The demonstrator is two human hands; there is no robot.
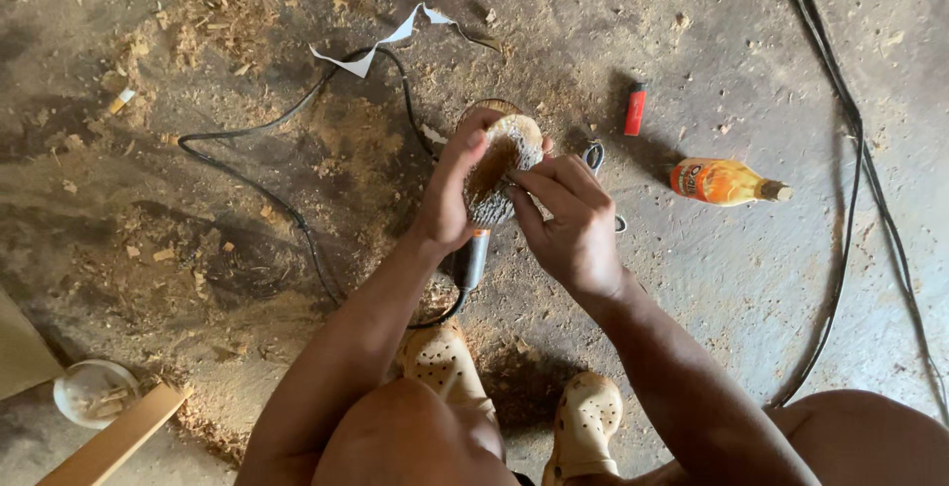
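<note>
A corded hand power tool (474, 254) with a round sanding disc (506, 150) is held up over the dusty floor. My left hand (450, 194) grips the tool's head from the left, thumb near the disc. My right hand (568, 219) pinches the disc's right edge with its fingertips. The disc's face is brown and worn, coated with dust. The tool's black cable (287, 209) loops away across the floor to the left. My knees and two pale perforated clogs (583, 422) show below.
An orange bottle (724, 180) lies on its side to the right, near a red lighter (635, 109). Black cables (850, 150) run down the right side. A white bowl (91, 392) and a wooden strip (119, 437) sit at lower left. Sawdust and paper scraps cover the floor.
</note>
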